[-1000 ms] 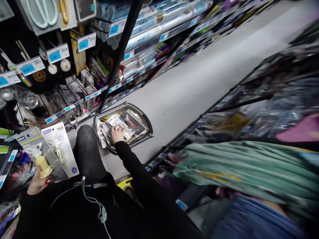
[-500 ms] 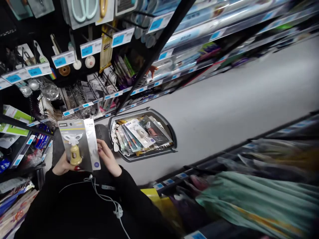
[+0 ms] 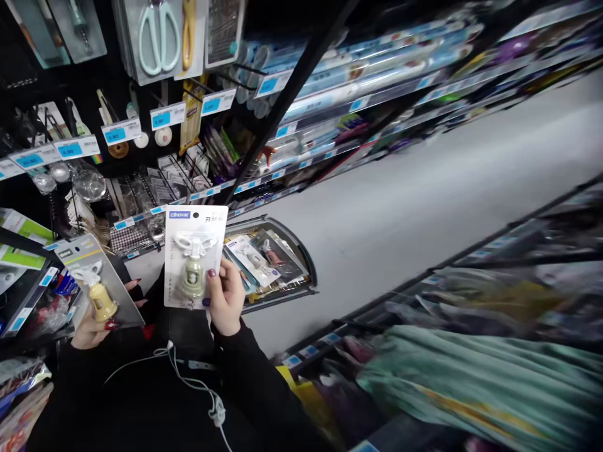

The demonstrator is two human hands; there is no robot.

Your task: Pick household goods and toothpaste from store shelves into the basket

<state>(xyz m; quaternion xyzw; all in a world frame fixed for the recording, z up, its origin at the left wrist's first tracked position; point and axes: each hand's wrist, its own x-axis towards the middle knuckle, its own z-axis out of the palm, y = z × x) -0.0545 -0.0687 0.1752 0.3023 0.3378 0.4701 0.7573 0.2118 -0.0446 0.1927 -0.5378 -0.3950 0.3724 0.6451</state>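
Right hand (image 3: 228,297) with blue-labelled "EIM" bottle-opener pack (image 3: 173,276).

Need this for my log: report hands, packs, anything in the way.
Left hand holding yellow-figure pack; right hand holding green-figure pack. Packs apart, both figures on their cards. Green-figure pack blocks view of part of basket.

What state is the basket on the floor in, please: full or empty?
At least partly full: several carded packages lie inside the basket. Its near left part is hidden.
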